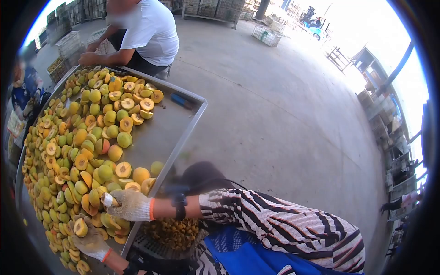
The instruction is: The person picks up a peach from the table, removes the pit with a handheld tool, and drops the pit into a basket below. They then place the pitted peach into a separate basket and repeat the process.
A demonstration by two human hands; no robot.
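Halved and whole yellow-green fruits lie heaped on a metal-edged table. My right hand, in a knitted glove with an orange cuff, is closed at the near edge of the heap. A small white-wrapped thing sticks out at its fingertips; the rest is hidden in the grip. Lower left, my left hand, gloved too, holds a halved fruit with its cut face and pit up.
Below the table edge sits a basket of small brown pieces. A blue-handled thing lies in the table's far corner. A person in white sits beyond, another person at the left. Crates stand farther off.
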